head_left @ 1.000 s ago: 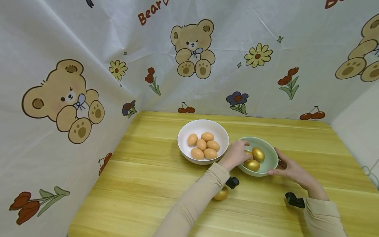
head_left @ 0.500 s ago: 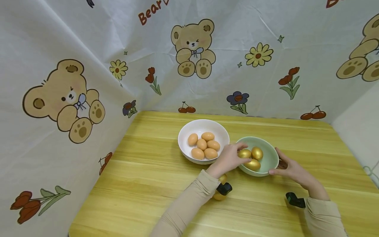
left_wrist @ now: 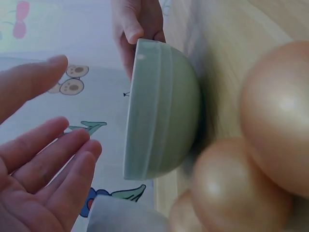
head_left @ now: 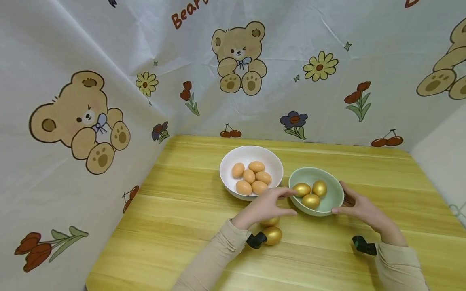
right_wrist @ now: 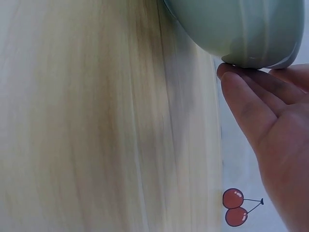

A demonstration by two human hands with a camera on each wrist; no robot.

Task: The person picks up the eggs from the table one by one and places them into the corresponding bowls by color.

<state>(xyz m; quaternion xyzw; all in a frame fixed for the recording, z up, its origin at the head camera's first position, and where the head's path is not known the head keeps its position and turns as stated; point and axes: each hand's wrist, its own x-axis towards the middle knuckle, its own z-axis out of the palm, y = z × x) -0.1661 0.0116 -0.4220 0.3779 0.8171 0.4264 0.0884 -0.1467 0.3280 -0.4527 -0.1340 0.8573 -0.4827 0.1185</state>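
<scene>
My left hand (head_left: 267, 206) is held over the table just left of the pale green bowl (head_left: 336, 194), thumb and fingers apart with nothing between them. In the left wrist view the palm and spread fingers (left_wrist: 72, 164) show beside the bowl. Inside the bowl lie three golden eggs (head_left: 311, 201). My right hand (head_left: 364, 210) touches the bowl's right outer side; its straight fingertips (right_wrist: 231, 79) rest against the wall in the right wrist view. Golden eggs (head_left: 273, 235) lie on the table near my left wrist, one partly hidden by the hand.
A white bowl (head_left: 227, 178) with several brown eggs (head_left: 249, 176) stands left of the green bowl. The wooden table (head_left: 174, 210) meets a white cloth backdrop (head_left: 164, 36) printed with bears and flowers. A black wrist camera (head_left: 256, 240) sits beside a golden egg.
My left hand has withdrawn from the green bowl, moving left and toward the front, leaving three golden eggs in full view there. The right hand stays against the bowl.
</scene>
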